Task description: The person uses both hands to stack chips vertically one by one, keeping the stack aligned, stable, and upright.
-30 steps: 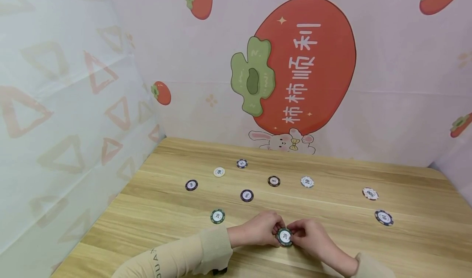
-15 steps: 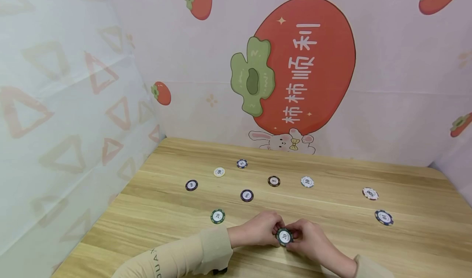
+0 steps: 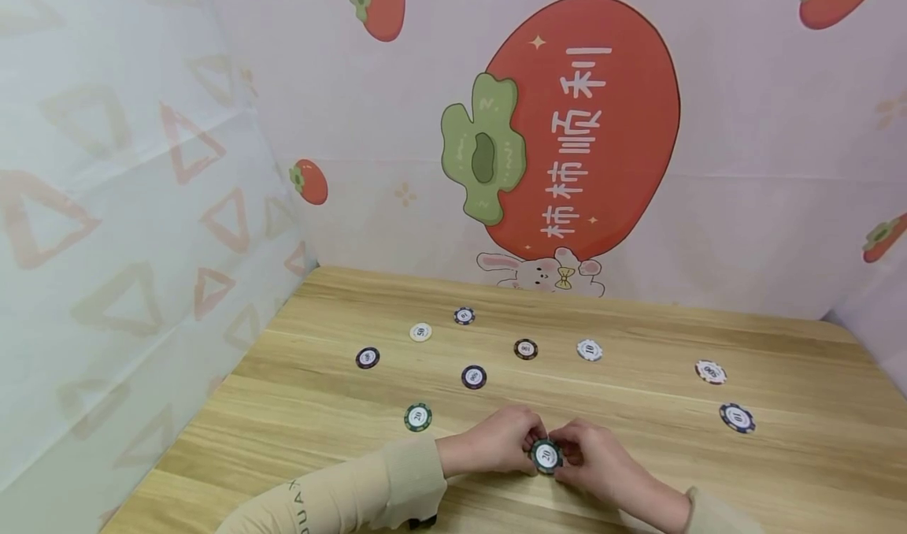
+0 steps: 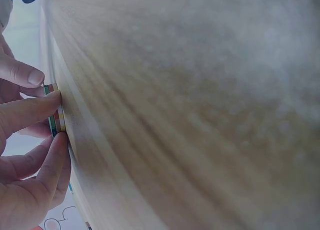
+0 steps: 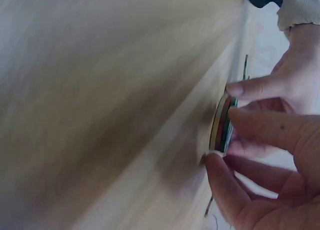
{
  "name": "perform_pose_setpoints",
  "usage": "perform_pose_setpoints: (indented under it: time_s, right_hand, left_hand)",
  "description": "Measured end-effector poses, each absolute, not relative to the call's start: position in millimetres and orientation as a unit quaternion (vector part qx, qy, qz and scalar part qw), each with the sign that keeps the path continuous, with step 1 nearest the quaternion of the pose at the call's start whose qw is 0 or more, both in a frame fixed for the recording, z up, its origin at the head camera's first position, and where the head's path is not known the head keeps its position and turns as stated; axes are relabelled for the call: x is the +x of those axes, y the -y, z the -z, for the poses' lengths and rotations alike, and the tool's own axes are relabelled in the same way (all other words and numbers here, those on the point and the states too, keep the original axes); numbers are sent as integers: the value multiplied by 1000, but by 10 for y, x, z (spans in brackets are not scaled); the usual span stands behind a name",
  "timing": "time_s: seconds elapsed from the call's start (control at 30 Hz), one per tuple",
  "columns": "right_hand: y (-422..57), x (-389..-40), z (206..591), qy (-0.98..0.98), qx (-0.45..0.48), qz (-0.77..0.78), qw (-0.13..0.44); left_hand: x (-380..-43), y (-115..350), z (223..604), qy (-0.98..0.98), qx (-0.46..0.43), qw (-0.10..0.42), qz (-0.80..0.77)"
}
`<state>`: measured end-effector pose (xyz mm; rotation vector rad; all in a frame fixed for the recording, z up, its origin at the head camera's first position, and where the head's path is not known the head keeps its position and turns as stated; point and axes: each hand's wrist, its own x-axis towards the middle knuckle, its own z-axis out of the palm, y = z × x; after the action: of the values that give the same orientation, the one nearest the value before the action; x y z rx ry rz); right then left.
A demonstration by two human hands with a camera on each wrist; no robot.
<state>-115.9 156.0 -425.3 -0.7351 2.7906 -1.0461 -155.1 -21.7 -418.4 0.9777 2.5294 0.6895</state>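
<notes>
Right hand (image 3: 602, 460) shifted rimward, both hands (image 3: 496, 441) pinching layered chip stack (image 3: 546, 456), green-rimmed, white-faced, marked 20

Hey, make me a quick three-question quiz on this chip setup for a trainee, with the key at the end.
1. True or false: the left hand and the right hand both hold the chip stack.
2. What number shows on top of the stack? A) 10 B) 20 C) 100
3. Which lies farther from the stack: the yellow chip or the loose green chip?

Key: 1. True. 2. B. 3. The yellow chip.
</notes>
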Motion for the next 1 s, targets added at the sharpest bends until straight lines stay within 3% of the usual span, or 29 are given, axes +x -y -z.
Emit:
perform_pose_setpoints:
  time_s: [0.23, 0.6, 1.0]
  right_hand:
    - [-1732, -1204, 4258, -922, -305, 238, -17]
    - [-2146, -1391, 4212, -921, -310, 203, -120]
    - [-2532, -1467, 4140, -946, -233, 202, -97]
  left_hand:
    - [-1547, 211, 4187, -889, 339, 182, -247]
    - [-1538, 211, 4183, -891, 339, 181, -242]
    - [-1515, 201, 4181, -897, 361, 155, -204]
